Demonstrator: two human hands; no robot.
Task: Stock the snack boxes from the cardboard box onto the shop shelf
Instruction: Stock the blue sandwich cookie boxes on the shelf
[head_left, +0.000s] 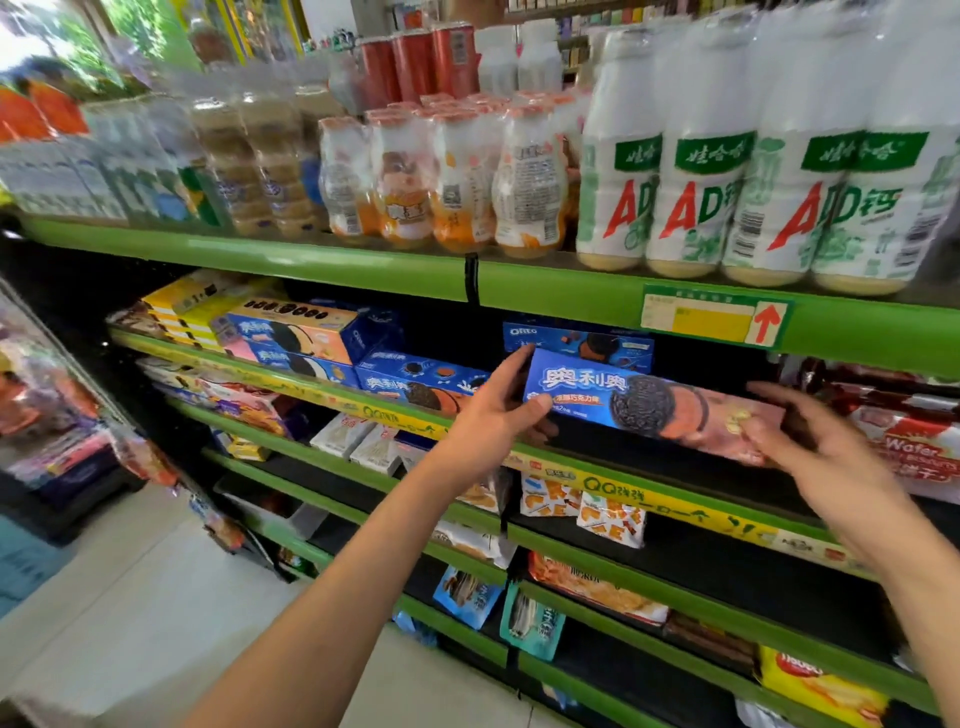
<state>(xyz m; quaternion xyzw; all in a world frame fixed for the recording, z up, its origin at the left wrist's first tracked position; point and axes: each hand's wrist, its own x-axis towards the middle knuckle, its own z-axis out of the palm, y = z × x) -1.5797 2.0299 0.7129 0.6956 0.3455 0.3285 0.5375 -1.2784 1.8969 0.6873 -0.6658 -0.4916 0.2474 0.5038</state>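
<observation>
Head view looks down a green shop shelf (597, 291). At centre, just toward three o'clock, a blue Oreo box (649, 402) lies lengthwise at the front of the second tier, tilted slightly. The left hand (498, 410) grips its left end, thumb on the front face and fingers curled over the top edge. The right hand (826, 447) is blurred at four o'clock; its fingers are spread and its fingertips touch the box's right end, with no clear grip. Behind, at twelve o'clock of the held box, another Oreo box (579, 345) lies flat. Toward nine o'clock sit stacked Oreo boxes (301, 340). On the top tier at one o'clock stand white AD milk bottles (753, 171). At three o'clock lie red wafer packs (904, 447).
</observation>
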